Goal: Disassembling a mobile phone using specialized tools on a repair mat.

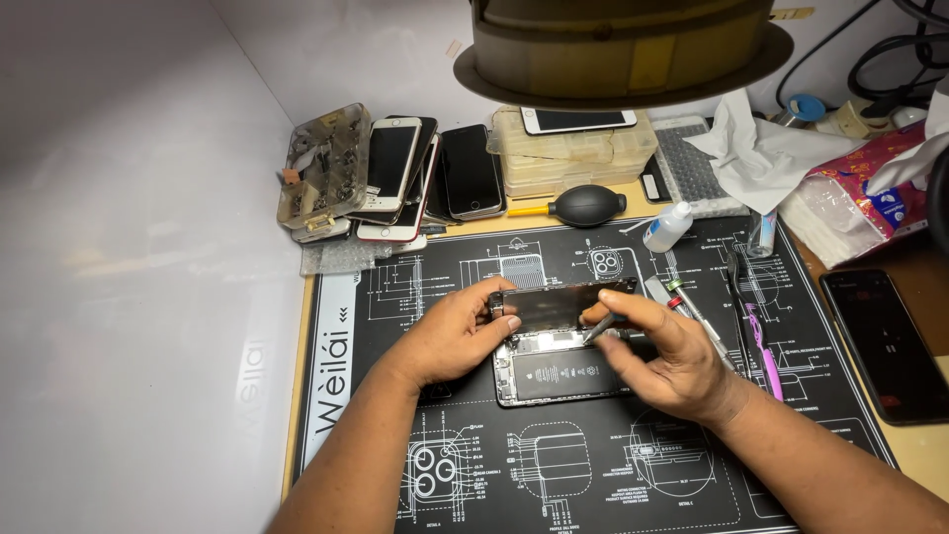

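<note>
Centrally, the left hand (457,331) pinched the glossy lifted screen (559,305) by its edge; the right hand (664,354) gripped a thin metal tool (599,328), tip over the opened phone (554,371) just below both sets of fingers.

A wooden bench (914,445) carries a black work mat (593,475) printed with white diagrams. On the mat lie an opened phone (556,374), a small dropper bottle (668,227) and several hand tools (746,316). Off the mat rest a stack of phones (415,178), clear parts boxes (573,148), a black air blower (585,206) and a dark phone (885,341)
</note>
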